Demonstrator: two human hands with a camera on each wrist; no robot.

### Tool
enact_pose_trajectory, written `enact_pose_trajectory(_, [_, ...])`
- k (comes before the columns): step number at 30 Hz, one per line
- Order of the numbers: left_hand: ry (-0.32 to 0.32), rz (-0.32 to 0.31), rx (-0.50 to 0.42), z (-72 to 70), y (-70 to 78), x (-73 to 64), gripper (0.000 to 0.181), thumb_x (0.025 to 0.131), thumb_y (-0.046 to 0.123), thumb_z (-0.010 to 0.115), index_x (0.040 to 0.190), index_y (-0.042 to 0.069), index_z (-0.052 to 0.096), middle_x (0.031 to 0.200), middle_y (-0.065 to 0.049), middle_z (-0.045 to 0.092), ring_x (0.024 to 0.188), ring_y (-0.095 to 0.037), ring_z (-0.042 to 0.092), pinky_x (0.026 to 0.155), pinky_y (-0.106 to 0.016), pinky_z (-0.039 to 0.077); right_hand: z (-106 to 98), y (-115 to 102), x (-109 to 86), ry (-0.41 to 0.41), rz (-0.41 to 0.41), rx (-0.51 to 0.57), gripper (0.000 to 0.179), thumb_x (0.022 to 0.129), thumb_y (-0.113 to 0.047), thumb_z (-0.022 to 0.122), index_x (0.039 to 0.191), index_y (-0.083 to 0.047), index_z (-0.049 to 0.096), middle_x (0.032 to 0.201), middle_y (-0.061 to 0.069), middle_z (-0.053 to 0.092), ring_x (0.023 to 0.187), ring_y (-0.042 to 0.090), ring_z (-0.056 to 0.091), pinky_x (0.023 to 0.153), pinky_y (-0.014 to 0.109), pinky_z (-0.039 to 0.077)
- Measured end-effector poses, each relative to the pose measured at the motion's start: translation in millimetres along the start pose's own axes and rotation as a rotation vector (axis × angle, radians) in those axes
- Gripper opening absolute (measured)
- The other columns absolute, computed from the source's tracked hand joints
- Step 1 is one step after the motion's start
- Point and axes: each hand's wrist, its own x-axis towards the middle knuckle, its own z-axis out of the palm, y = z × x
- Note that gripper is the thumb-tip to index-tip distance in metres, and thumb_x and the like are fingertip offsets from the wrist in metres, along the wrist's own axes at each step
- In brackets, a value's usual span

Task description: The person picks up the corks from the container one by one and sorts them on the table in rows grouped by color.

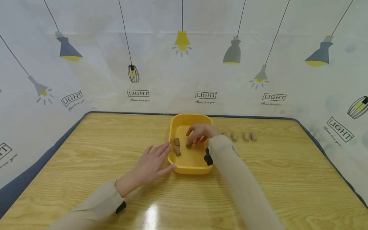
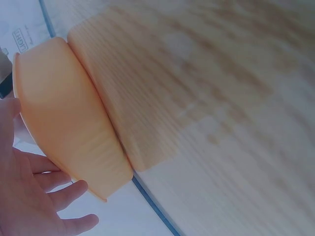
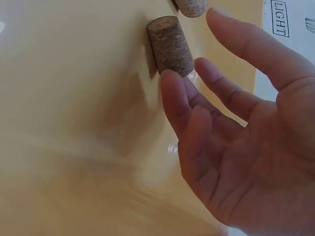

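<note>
A yellow plastic tub [image 1: 191, 169] stands on the table, with two brown corks lying end to end near its left side, the upper cork [image 1: 176, 142] and the lower cork [image 1: 177, 151]. My left hand [image 1: 150, 163] rests against the tub's left rim, fingers extended and thumb at the front corner. Inside the tub is my right hand [image 1: 199, 131], its fingers bent loosely. Its fingertips are at the lower end of another cork [image 3: 171, 46], while the thumb stands apart from it in the right wrist view. Whether the fingertips touch that cork is hard to tell.
Right of the tub, several more corks [image 1: 234, 136] stand in a row on the wooden table [image 1: 123, 134], one partly hidden by the right sleeve. A white cloth printed with lamps [image 1: 161, 57] hangs behind and along the sides.
</note>
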Motion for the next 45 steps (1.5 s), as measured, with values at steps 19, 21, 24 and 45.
enact_pose_trajectory(19, [-0.017,-0.001,0.006,-1.7,2.2,0.7,0.072,0.088,0.056,0.036,0.136,0.002,0.033,0.139,-0.01,0.029,0.122,-0.024,0.033,0.095,-0.051,0.023,13,4,2.6,0.006,0.018,-0.012,0.04,0.073,-0.015,0.071,0.106,-0.01,0.049,0.074,0.005,0.05,0.071,0.018,0.049,0.073,0.032,0.043])
enact_pose_trajectory(21, [-0.019,0.001,0.007,-2.0,2.5,0.6,0.072,0.088,0.056,0.037,0.136,0.001,0.033,0.139,-0.01,0.029,0.122,-0.025,0.033,0.095,-0.051,0.023,12,4,3.9,0.003,0.009,-0.01,0.04,0.074,-0.014,0.071,0.107,-0.01,0.049,0.075,0.006,0.05,0.072,0.019,0.05,0.074,0.032,0.043])
enact_pose_trajectory(24, [-0.019,0.002,0.009,-1.6,2.5,0.2,0.073,0.088,0.056,0.037,0.136,0.001,0.033,0.139,-0.011,0.029,0.122,-0.025,0.033,0.095,-0.051,0.022,10,3,5.7,-0.007,-0.012,-0.026,0.041,0.074,-0.013,0.07,0.11,-0.009,0.049,0.08,0.007,0.053,0.075,0.019,0.051,0.074,0.033,0.044])
enact_pose_trajectory(45, [-0.003,0.005,0.007,-1.9,1.8,0.1,0.071,0.088,0.054,0.038,0.134,0.001,0.036,0.138,-0.011,0.031,0.121,-0.025,0.034,0.094,-0.051,0.023,-18,-13,-19.3,0.029,-0.143,-0.136,0.034,0.077,-0.009,0.064,0.109,-0.008,0.053,0.094,0.004,0.058,0.078,0.016,0.052,0.065,0.03,0.045])
